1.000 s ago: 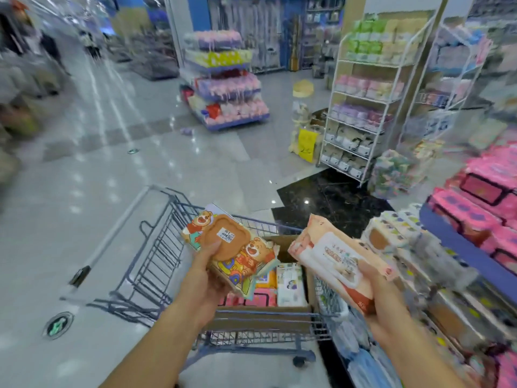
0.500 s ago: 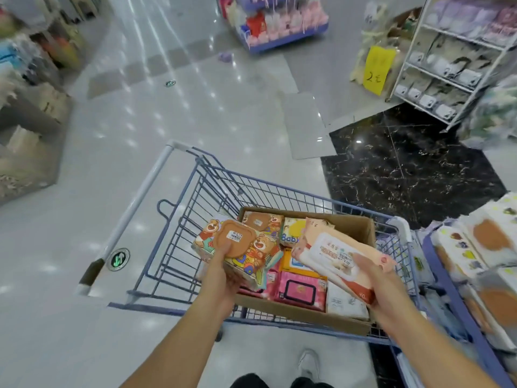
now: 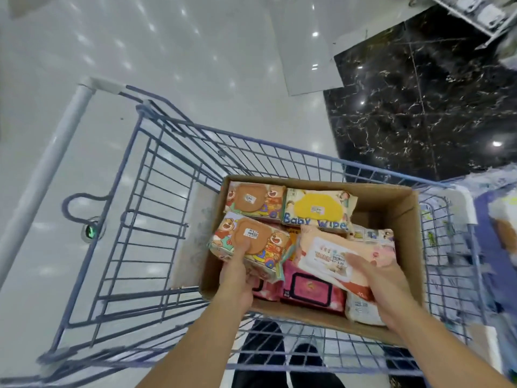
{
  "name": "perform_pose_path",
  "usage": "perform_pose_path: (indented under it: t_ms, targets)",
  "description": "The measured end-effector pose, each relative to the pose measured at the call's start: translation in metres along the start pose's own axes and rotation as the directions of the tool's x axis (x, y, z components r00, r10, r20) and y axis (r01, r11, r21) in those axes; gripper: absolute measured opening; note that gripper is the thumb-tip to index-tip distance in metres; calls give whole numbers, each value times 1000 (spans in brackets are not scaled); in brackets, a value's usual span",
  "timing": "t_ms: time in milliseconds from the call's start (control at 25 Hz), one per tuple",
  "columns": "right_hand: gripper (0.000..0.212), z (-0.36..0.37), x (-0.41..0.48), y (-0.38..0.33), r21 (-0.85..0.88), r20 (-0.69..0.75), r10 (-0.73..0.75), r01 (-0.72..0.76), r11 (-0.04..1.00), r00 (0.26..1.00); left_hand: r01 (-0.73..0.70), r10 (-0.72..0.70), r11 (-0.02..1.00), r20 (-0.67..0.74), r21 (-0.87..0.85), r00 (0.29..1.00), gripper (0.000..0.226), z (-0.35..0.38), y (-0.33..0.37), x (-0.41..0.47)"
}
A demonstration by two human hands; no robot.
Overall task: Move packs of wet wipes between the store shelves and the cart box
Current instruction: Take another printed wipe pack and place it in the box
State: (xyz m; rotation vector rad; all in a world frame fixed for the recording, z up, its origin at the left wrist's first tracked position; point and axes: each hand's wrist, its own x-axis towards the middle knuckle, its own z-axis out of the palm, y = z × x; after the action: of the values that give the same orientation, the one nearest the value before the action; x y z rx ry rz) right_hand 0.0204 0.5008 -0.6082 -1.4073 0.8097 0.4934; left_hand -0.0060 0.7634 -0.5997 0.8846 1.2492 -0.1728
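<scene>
Head: left hand's (image 3: 237, 287) pack (image 3: 251, 245) overlaps box (image 3: 402, 219) rim; far-right corner bare.

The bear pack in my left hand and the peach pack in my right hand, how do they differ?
The bear pack is covered in bright cartoon bears; the peach pack is pale and plainer. The bear pack's lid is brown and rounded; the peach pack's is white and squarer. Both are soft lidded packs held over the cardboard box.
</scene>
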Motion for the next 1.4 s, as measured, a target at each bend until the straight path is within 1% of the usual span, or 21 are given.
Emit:
perform_pose_path:
  t_ms: [80, 120, 200, 280, 440, 520, 600, 640, 720, 840, 960, 1080, 1160, 1240, 1320, 1400]
  targets:
    - [57, 9, 20, 8, -40, 5, 20, -20, 999, 1000, -1, 1, 1000, 26, -23, 1000, 59, 3, -3, 22]
    - [56, 14, 27, 10, -65, 3, 29, -28, 997, 1000, 4, -2, 999, 43, -47, 999, 61, 3, -4, 33]
    - [48, 26, 40, 12, -87, 31, 34, -31, 996, 999, 30, -20, 991, 72, -134, 997, 57, 0, -3, 50]
    - [37, 38, 48, 12, -90, 24, 44, -42, 995, 999, 54, -39, 980, 83, -191, 996, 51, -4, 0, 60]
    - [38, 52, 59, 20, -245, -120, 38, -67, 967, 992, 64, -53, 977, 59, -205, 997, 47, 1, 2, 66]
    - [49, 57, 61, 21, -380, -177, 4, -72, 922, 984, 38, -31, 986, 40, -162, 999, 37, 7, 6, 67]
    - [61, 59, 64, 21, -474, -205, -28, -74, 877, 978, 23, -19, 997, 45, -78, 999, 22, 11, 13, 66]
    - [64, 60, 64, 19, -484, -213, -28, -80, 871, 977, 21, -21, 1000, 41, -9, 999, 19, 11, 18, 64]
    - [64, 63, 57, 14, -479, -232, -13, -103, 872, 973, 45, -47, 984, 11, 171, 999, 23, 10, 28, 59]
    - [54, 67, 37, 7, -494, -232, -13, -107, 863, 973, 77, -68, 895, -38, 438, 997, 19, 8, 42, 46]
    - [50, 65, 8, -2, -490, -179, -34, -59, 869, 983, 40, -83, 800, 44, 598, 996, 22, 10, 55, 22]
    - [48, 61, -24, -16, -422, -150, -40, -27, 906, 988, -15, -116, 728, 145, 685, 983, 19, 15, 58, -10]
    - [45, 61, -47, -27, -375, -141, -34, -22, 927, 989, -104, -103, 676, 233, 730, 967, 18, 20, 56, -30]
    - [45, 60, -70, -37, -333, -142, -42, -8, 943, 989, -227, -76, 588, 332, 777, 940, 22, 29, 58, -55]
    - [48, 55, -94, -48, -282, -165, -53, 5, 960, 985, -365, -89, 474, 456, 801, 886, 30, 37, 57, -77]
    - [56, 45, -111, -51, -234, -215, -44, -8, 972, 976, -470, -111, 374, 542, 800, 833, 45, 43, 54, -91]
